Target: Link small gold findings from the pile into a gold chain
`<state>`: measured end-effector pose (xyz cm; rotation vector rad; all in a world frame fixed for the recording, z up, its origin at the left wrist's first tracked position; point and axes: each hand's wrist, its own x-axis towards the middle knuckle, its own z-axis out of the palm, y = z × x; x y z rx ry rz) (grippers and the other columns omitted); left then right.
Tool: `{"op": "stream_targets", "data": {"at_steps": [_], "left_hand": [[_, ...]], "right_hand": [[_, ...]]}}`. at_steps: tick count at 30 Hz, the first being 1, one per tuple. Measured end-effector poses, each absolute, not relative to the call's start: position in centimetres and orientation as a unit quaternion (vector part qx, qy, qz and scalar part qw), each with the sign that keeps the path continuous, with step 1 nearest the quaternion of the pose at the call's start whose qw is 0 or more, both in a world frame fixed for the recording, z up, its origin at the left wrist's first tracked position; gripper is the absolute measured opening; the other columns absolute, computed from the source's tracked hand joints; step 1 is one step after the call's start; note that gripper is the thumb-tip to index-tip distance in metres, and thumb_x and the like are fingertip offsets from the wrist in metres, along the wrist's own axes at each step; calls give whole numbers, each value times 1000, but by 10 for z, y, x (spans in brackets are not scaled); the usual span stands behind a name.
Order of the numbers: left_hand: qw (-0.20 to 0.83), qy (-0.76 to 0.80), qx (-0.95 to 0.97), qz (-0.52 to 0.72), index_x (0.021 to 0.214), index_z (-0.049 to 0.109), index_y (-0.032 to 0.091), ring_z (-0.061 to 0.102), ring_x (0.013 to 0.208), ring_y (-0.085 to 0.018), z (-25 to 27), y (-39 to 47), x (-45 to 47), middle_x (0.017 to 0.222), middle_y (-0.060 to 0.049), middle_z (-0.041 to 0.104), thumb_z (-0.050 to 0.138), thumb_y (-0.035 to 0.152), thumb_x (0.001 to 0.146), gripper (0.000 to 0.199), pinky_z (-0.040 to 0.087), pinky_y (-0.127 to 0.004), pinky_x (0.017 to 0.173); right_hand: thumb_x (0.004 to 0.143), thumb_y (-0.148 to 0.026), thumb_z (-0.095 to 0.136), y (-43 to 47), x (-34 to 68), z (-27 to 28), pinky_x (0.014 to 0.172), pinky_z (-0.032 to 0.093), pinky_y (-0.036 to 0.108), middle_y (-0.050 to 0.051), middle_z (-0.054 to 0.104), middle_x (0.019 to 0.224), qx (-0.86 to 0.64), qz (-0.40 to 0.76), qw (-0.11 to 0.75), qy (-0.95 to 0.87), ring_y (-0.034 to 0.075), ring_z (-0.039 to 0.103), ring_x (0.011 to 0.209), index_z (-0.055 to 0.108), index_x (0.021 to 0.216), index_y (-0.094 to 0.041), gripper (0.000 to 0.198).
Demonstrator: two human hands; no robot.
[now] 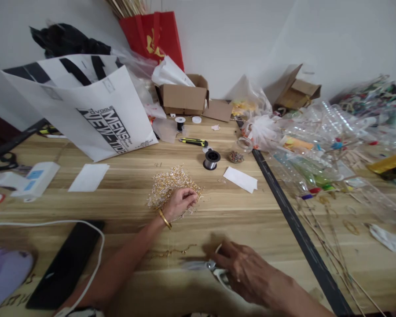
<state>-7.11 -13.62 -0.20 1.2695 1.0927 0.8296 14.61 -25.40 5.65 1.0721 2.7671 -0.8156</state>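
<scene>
Right hand [240, 268]: lying nearest the lens, palm down on the wooden surface [270, 220], fingers loosely curled over a small pale tool [201, 265], seemingly scissors or pliers; grip itself blurred, so closing or merely resting impossible to tell.

Left hand [180, 203]: reaching further out, wearing a gold bangle [164, 219], fingertips bunching together and pinching into the near edge of a heap of gold wire sprigs [168, 185].

Heap of gold wire sprigs: sitting mid-surface, just beyond the left hand. Looking very light, springy and tangle-prone; thin strands likely bending or snagging if pulled hard. Judging best hold to be a gentle fingertip pinch on one sprig at the heap's edge, teasing it free rather than grabbing a fistful.

Short gold strand [171, 252]: lying loose between the two forearms.

Wire spool [211, 159], yellow utility knife [193, 141], white paper slip [240, 178]: resting beyond the heap, well apart from both hands.

Black phone [66, 264]: lying at left with a white cable.
</scene>
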Motion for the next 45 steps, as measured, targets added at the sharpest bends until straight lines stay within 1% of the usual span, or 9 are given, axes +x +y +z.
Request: {"op": "stream_targets", "data": {"at_steps": [2, 5, 8, 11, 18, 22, 25, 32, 45], "left_hand": [[595, 469, 543, 361, 68, 59, 12, 50, 51, -8, -1, -135, -72, 59, 0, 58, 61, 33, 72, 22, 40, -20, 51], [607, 473, 520, 370, 68, 59, 12, 50, 51, -8, -1, -134, -72, 59, 0, 57, 63, 34, 71, 23, 39, -20, 49], [622, 480, 486, 384, 69, 59, 11, 51, 52, -8, -1, -134, -71, 60, 0, 58, 67, 34, 68, 24, 39, -19, 49], [627, 487, 458, 401, 69, 60, 11, 52, 53, -8, -2, -135, -68, 61, -1, 59, 68, 35, 67, 26, 39, -19, 49], [641, 490, 402, 432, 70, 62, 11, 52, 54, -8, -2, -141, -65, 63, -1, 60, 71, 36, 65, 28, 40, -19, 50], [649, 485, 385, 442, 71, 62, 11, 52, 54, -8, 1, -147, -65, 63, -1, 60, 72, 36, 64, 28, 40, -19, 51], [655, 481, 373, 448, 75, 62, 11, 53, 54, -8, 0, -150, -65, 64, -1, 60, 72, 35, 65, 28, 42, -19, 52], [664, 460, 368, 460, 74, 62, 10, 53, 55, -8, -3, -152, -63, 63, -1, 60, 71, 33, 66, 26, 42, -20, 53], [670, 451, 387, 445, 72, 60, 10, 52, 56, -9, -7, -153, -66, 64, -1, 59, 68, 33, 68, 25, 40, -21, 55]], "right_hand": [[77, -13, 53, -245, 161, 58, 77, 46, 28, 9, 57, 111, 364, -366, -6, 856, 19, 58, 91, 49, 124, -22, 48], [77, -19, 56, -232, 179, 53, 74, 47, 28, 7, 62, 98, 407, -525, -80, 743, 19, 60, 84, 55, 117, -20, 40], [79, -31, 58, -227, 185, 43, 66, 47, 28, 5, 62, 83, 417, -641, -160, 624, 18, 60, 76, 49, 121, -18, 45], [80, -37, 57, -226, 179, 34, 59, 44, 26, 3, 57, 80, 451, -627, -211, 599, 15, 55, 68, 47, 122, -19, 47], [74, -38, 63, -222, 172, 23, 76, 44, 29, 6, 54, 99, 459, -589, -221, 627, 19, 52, 89, 46, 120, -20, 53], [76, -38, 61, -215, 168, 22, 64, 40, 24, 0, 52, 81, 460, -564, -188, 659, 15, 47, 71, 52, 107, -19, 38], [76, -36, 61, -210, 159, 24, 58, 35, 22, -2, 47, 73, 473, -555, -181, 660, 12, 41, 63, 52, 104, -18, 35], [77, -36, 62, -198, 143, 21, 56, 32, 21, -4, 46, 69, 479, -525, -188, 678, 10, 39, 60, 53, 103, -18, 33], [80, -38, 58, -190, 129, 19, 55, 35, 20, -3, 53, 71, 474, -458, -194, 727, 10, 45, 60, 49, 112, -17, 39]]}}
